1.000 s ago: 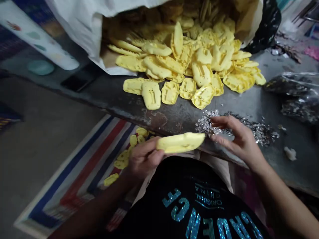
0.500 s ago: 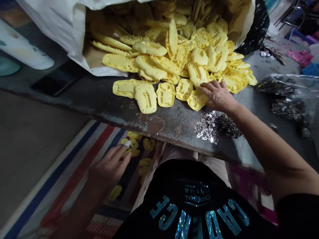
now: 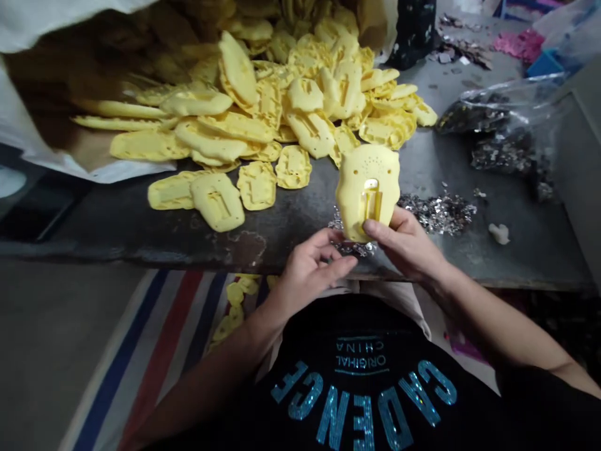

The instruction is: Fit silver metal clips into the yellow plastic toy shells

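Observation:
In my right hand [image 3: 408, 244] is a yellow plastic shell [image 3: 350, 200], gripped at its lower right edge with the thumb across its front. It is held upright, with small holes near the top and a rectangular slot in the middle. My left hand [image 3: 312, 266] is just left of the shell's lower edge, thumb apart from the loosely curled fingers. Nothing shows in that hand. Behind the shell and the hands lies a pile of small shiny metal pieces [image 3: 439, 213], partly hidden. Several more yellow shells [image 3: 218, 202] lie on the dark table [image 3: 277, 244].
A large white sack [image 3: 28, 119] lies on its side, spilling a heap of yellow shells [image 3: 267, 106]. To the right are a clear bag of metal pieces [image 3: 507, 138] and a small white lump [image 3: 498, 233]. More shells [image 3: 235, 294] lie low on striped sheeting [image 3: 159, 351].
My right hand has picked up a yellow shell from the table and brought it nearer. My left hand has come up from the shells below to beside it. The view has shifted right.

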A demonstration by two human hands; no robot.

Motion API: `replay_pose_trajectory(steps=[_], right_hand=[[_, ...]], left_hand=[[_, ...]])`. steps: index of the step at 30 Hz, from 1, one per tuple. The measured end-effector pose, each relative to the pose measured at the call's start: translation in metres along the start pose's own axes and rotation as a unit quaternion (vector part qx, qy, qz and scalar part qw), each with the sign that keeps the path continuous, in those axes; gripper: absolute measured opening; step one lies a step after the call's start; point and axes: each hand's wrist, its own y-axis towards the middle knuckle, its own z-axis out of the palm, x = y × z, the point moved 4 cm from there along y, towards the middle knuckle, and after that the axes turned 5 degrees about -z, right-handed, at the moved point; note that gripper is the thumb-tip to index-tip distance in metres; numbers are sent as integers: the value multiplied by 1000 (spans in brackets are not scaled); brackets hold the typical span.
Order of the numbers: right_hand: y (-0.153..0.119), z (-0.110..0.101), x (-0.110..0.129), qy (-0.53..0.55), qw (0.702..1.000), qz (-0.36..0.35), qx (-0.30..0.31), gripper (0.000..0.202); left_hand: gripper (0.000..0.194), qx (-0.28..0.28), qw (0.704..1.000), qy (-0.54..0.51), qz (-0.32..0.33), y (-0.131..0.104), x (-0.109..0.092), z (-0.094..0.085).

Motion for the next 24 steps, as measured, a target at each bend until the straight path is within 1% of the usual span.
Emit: replay_pose_trajectory(steps=[1,3,5,7,9,11,12,13,14,15,16,17,18,19,20,21,22,24], right_hand=[[-14,2,-5,33,999,8,-23,45],[-38,5,-11,58,997,9,-48,42],[-55,3,-14,70,997,9,-40,40],[-71,-6,-18,89,995,30,-25,42],[-88,-23,-23,106,992,51,-40,51],[-108,-44,-23,100,991,43,-80,67],[-118,-55,-21,86,991,32,-93,73],[-127,-64,-18,60,993,24,-98,72],[-135,-75,-14,20,995,17,-101,66],[-141,-86,-9,-40,993,7,-112,53],[-145,-100,-3,-118,984,-4,-136,38],[-148,-114,2,-208,963,-18,-172,24],[-149,-129,9,-303,928,-35,-214,15],[-149,-142,13,-388,887,-44,-246,11],[-146,-153,16,-456,850,-44,-261,10],[-141,-162,16,-510,818,-34,-262,10],[-135,-169,15,-551,795,-18,-252,11],[-123,-177,12,-604,765,15,-225,16]], left_hand=[[37,14,1000,-13,-11,0,6,11],[29,-3,999,-38,-4,-4,12,28],[14,-28,998,-50,17,-9,10,39],[8,-27,997,-57,35,-15,0,46],[12,-15,998,-58,31,-18,-12,49],[14,-3,999,-46,-15,-20,-17,49],[12,14,998,-41,-41,-20,-17,49],[11,35,997,-38,-65,-20,-15,49],[11,56,994,-38,-84,-20,-13,50],[13,79,991,-40,-101,-20,-9,51],[14,96,988,-45,-114,-20,-5,51],[14,105,985,-52,-128,-20,-1,52],[14,109,982,-61,-143,-19,4,52],[15,110,979,-72,-154,-19,8,52],[16,111,977,-87,-160,-19,11,52],[16,106,976,-101,-164,-19,14,51],[17,98,975,-114,-166,-19,17,49],[18,79,973,-135,-169,-19,22,45]])
